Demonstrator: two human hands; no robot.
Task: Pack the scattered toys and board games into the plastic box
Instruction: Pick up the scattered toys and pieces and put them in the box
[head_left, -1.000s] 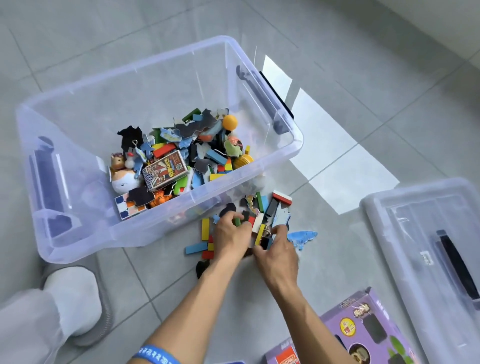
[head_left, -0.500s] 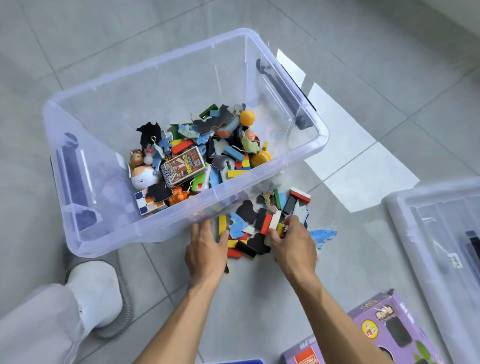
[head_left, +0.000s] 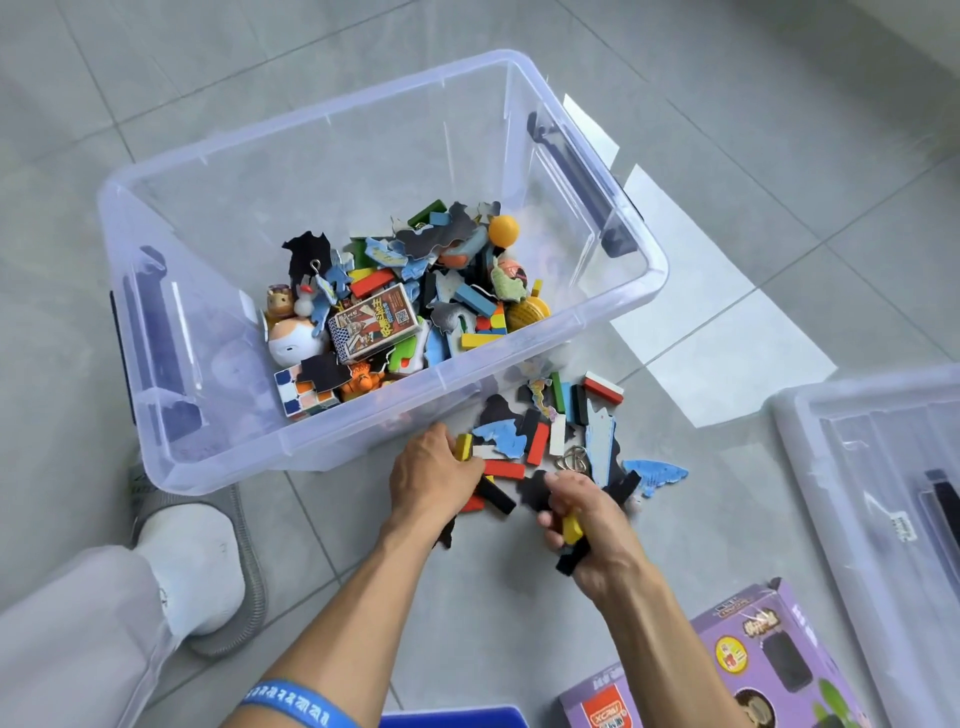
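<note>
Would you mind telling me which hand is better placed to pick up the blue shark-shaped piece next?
Right. The right hand is nearest the blue shark-shaped piece, though its grip already holds small pieces; the left hand works across the pile.

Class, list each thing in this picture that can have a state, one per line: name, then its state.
plastic box: open, lid off, partly filled with toys
box lid: lying on the floor, off the box
purple game box: closed, on the floor
left hand: gripping loose blocks
right hand: gripping a yellow block
</note>
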